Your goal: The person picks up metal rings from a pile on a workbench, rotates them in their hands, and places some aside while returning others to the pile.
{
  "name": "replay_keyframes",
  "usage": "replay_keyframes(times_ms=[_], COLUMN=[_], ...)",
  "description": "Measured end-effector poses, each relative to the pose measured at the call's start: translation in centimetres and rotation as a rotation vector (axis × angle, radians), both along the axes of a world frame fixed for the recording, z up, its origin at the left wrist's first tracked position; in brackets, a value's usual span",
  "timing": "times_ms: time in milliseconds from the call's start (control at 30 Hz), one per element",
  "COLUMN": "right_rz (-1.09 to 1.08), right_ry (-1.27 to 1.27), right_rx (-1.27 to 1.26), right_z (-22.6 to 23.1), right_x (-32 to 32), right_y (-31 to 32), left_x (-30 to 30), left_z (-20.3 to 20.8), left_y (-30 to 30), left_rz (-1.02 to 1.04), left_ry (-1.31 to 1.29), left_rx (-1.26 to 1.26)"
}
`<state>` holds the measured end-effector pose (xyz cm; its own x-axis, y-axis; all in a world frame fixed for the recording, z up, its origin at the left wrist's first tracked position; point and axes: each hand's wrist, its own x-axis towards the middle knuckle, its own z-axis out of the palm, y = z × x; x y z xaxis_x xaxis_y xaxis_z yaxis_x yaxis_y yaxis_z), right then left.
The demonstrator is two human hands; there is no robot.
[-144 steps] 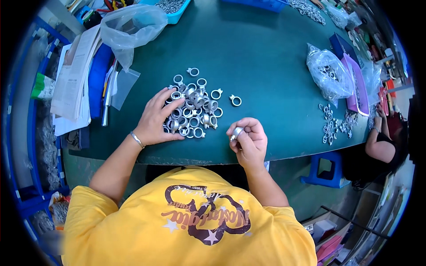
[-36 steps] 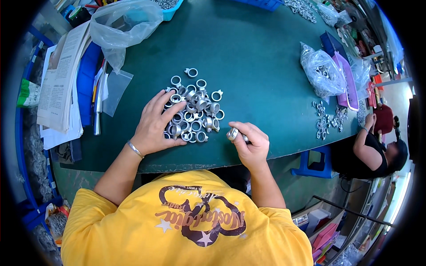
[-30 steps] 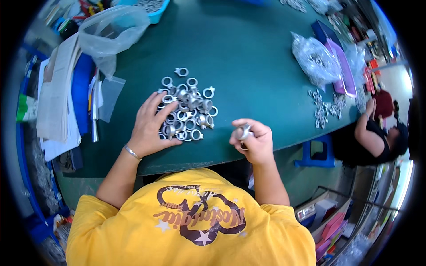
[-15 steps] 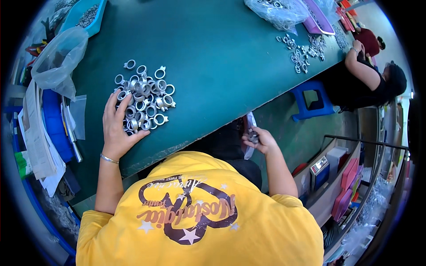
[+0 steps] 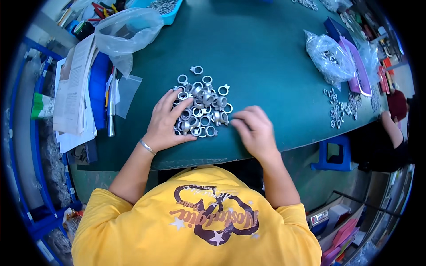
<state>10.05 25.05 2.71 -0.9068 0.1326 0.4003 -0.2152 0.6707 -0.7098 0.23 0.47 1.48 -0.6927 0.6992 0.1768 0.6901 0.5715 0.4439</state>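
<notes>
I have the right hand (image 5: 258, 133) back from below the table (image 5: 257, 57), its handful no longer visible, at four o'clock of the heaped metal rings (image 5: 207, 99), reachable again; whether its fingertips meet, I can't tell. The left hand (image 5: 165, 122), fingers spread, cups their eight o'clock.

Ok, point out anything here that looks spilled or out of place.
Small metal rings at right lie loose on the green tabletop, outside the purple plastic tray; they look spilled, or maybe set out.

Right hand (image 5: 258, 134) — blurred, palm hidden
</notes>
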Motion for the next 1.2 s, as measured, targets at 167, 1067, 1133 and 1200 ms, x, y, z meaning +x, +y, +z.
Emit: replay_keyframes(times_ms=[167,1067,1133,1200], right_rz=[0.068,0.271,0.272,0.306], right_ry=[-0.265,-0.100,-0.084,-0.073], right_rx=[-0.044,-0.670,-0.642,-0.692], right_z=[-0.6,-0.5,-0.5,-0.7], right_x=[-1.6,1.6,1.6,1.7], right_y=[-1.1,-0.6,-0.7,-0.8], left_x=[0.1,0.0,0.0,0.0], left_z=[0.2,0.0,-0.1,0.0], left_y=[0.3,0.1,0.1,0.1], left_rz=[0.016,0.007,0.010,0.012], left_ry=[-0.039,-0.049,-0.049,-0.047], left_rx=[0.016,0.070,0.067,0.064])
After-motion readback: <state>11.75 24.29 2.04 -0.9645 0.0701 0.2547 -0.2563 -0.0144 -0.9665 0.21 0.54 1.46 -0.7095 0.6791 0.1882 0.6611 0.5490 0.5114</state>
